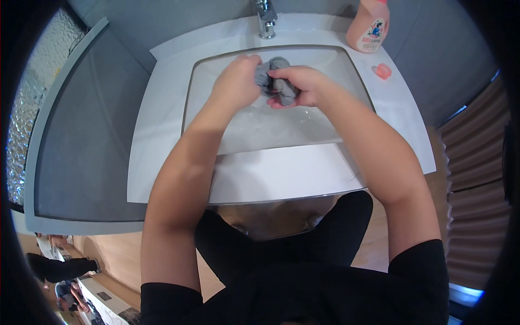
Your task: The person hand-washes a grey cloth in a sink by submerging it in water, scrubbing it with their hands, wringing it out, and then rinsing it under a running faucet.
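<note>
one left hand (238, 82), curled at nine o'clock, and one right hand (303, 84), pinching at three o'clock, held the grey cloth (285, 93) over the white sink basin (260, 130), at six o'clock from the faucet (266, 21). for good rubbing, a low position was perhaps wise. the cloth looked crumpled, with thick folds.

Counted: one sink (260, 130); over it, at least one cloth (285, 93); behind it, one tap (266, 20); right of it, one bottle (368, 28), one cap (383, 71).
</note>
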`<state>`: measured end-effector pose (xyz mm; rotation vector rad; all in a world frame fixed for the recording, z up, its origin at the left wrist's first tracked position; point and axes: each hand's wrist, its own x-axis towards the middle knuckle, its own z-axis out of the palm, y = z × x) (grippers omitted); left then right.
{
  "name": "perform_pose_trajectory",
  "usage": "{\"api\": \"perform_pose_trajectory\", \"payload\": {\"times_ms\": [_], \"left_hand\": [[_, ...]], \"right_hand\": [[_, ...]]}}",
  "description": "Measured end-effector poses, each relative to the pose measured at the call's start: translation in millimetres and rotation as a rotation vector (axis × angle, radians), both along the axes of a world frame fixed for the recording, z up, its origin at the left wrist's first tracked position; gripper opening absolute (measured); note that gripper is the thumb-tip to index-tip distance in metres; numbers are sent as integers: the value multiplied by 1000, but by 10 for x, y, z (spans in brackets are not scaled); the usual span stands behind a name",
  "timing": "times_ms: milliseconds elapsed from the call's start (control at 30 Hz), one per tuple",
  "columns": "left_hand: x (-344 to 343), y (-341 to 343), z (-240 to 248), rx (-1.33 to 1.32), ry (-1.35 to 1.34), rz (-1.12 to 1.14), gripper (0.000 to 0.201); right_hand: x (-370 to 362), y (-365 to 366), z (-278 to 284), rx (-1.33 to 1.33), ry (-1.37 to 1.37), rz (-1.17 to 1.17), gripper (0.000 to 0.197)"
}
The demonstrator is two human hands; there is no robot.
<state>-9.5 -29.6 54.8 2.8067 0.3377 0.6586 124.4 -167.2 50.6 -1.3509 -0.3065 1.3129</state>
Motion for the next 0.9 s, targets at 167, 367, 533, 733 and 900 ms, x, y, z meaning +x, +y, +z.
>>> {"api": "perform_pose_trajectory", "payload": {"times_ms": [167, 367, 533, 733, 900], "left_hand": [[-192, 365, 72, 124, 75, 157, 45], [-246, 642, 71, 215, 329, 182, 54], [-196, 318, 248, 46, 704, 187, 54], [-158, 392, 105, 118, 565, 245, 45], [-118, 348, 85, 56, 394, 363, 39]], "right_hand": [[256, -136, 75, -128, -345, 143, 36], [411, -263, 163, -351, -1617, 178, 44], [372, -345, 226, -489, -1831, 245, 34], [364, -261, 221, -587, -1872, 103, 27], [264, -250, 331, -575, -1763, -23, 27]]}}
